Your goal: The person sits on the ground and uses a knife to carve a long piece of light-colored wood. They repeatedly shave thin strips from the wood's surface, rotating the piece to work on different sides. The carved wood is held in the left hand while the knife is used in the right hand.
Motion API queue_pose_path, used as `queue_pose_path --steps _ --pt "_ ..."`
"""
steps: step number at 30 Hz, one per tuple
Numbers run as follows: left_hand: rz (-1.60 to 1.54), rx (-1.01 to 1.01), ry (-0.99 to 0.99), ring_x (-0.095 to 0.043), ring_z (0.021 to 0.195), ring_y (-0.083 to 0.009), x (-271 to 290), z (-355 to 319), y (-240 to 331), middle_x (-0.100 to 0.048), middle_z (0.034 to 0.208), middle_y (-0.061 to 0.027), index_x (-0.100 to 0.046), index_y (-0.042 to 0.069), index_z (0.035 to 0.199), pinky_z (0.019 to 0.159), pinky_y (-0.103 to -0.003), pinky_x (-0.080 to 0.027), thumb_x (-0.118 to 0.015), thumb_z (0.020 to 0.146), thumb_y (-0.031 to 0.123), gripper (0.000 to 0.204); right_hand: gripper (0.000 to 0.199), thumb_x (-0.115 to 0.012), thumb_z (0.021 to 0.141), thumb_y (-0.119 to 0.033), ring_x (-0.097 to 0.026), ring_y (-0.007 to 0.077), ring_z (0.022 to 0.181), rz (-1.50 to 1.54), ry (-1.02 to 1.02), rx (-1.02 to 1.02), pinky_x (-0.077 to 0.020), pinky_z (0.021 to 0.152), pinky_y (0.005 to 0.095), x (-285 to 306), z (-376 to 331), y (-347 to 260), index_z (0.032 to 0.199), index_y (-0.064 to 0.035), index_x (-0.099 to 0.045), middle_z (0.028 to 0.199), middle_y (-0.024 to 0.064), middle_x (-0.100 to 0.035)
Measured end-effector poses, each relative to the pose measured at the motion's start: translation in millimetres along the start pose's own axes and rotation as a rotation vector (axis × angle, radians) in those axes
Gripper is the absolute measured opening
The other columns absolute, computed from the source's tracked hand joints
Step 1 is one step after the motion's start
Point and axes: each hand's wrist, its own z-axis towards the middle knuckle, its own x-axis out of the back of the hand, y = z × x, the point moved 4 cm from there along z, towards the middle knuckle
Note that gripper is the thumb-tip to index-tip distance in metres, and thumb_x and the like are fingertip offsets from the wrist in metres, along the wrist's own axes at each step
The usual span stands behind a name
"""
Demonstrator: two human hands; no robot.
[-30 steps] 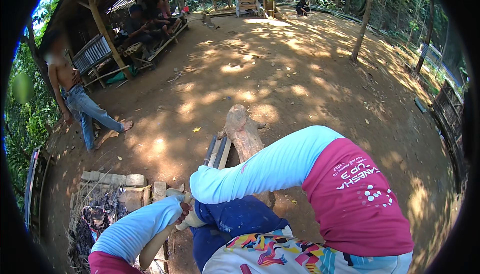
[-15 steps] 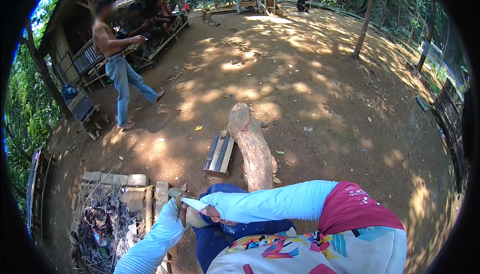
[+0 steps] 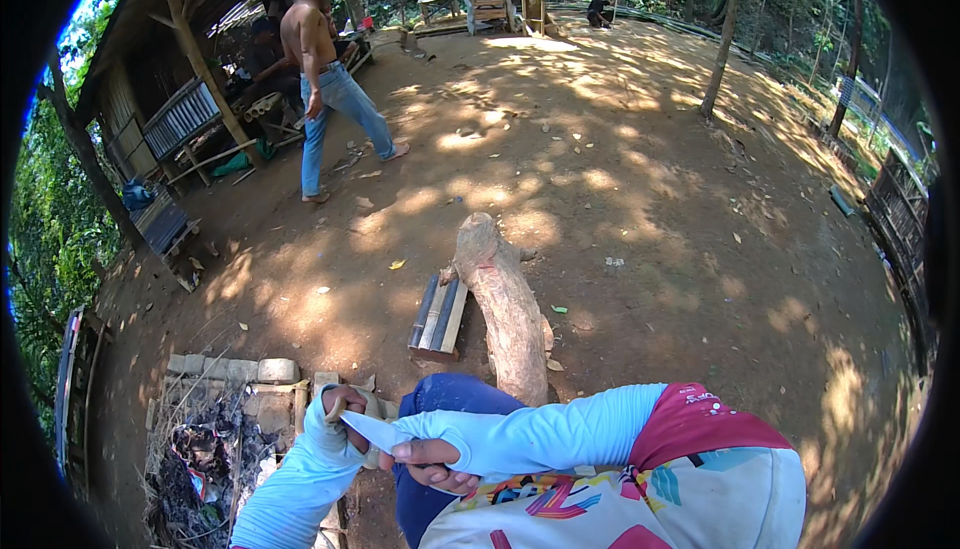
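Pale blade (image 3: 385,432) of a knife, pinched between both hands. Right hand (image 3: 432,461) curled tight on the handle end, fingers folded under. Left hand (image 3: 345,417) closed around a light piece of wood (image 3: 372,409), thumb against the blade. Just beyond the hands, a log (image 3: 508,311) and a small plank bench (image 3: 438,317); left of them, bricks (image 3: 228,369) and ash.

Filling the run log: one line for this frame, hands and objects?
left hand: grips wood piece | right hand: holds knife, blade on wood | log ahead
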Motion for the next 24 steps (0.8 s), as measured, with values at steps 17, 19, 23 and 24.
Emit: queue_pose_path --steps 17,19,23,24 --pt "-0.037 1.0 0.025 -0.053 0.07 -0.0197 0 -45 -39 -0.056 0.078 -0.0091 -0.056 0.0 0.101 0.067 -0.033 -0.046 -0.051 0.099 0.015 0.016 0.011 -0.063 0.078 -0.012 -0.069 0.0302 0.074 -2.105 0.3 0.168 -0.053 0.056 0.0427 65 46 -45 0.084 -0.0046 -0.067 0.079 0.0141 -0.068" --pt "-0.042 0.942 -0.051 -0.053 0.071 -0.0192 -20 -34 -46 -0.056 0.079 -0.0088 -0.056 0.0 0.102 0.067 -0.032 -0.046 -0.051 0.099 0.014 0.015 0.011 -0.067 0.072 -0.012 -0.07 0.0308 0.072 -2.214 0.207 0.108 -0.0515 0.051 0.0445 78 46 -50 0.079 -0.0051 -0.071 0.075 0.0143 -0.069" --pt "0.044 0.819 -0.057 -0.053 0.073 -0.0183 -23 -36 -52 -0.057 0.081 -0.008 -0.056 0.0 0.103 0.068 -0.031 -0.046 -0.051 0.099 0.013 0.014 0.018 -0.075 0.063 -0.016 -0.07 0.0335 0.066 -2.275 -0.048 0.335 -0.0505 0.049 0.0484 81 59 -29 0.078 -0.0063 -0.073 0.069 0.0128 -0.07" --pt "0.062 0.778 -0.069 -0.053 0.074 -0.0181 -30 -32 -56 -0.057 0.082 -0.0079 -0.056 0.0 0.104 0.068 -0.031 -0.046 -0.051 0.099 0.012 0.014 0.021 -0.076 0.063 -0.017 -0.07 0.0338 0.069 -2.321 0.019 0.203 -0.0513 0.05 0.049 111 80 -3 0.081 -0.008 -0.074 0.074 0.0124 -0.071"
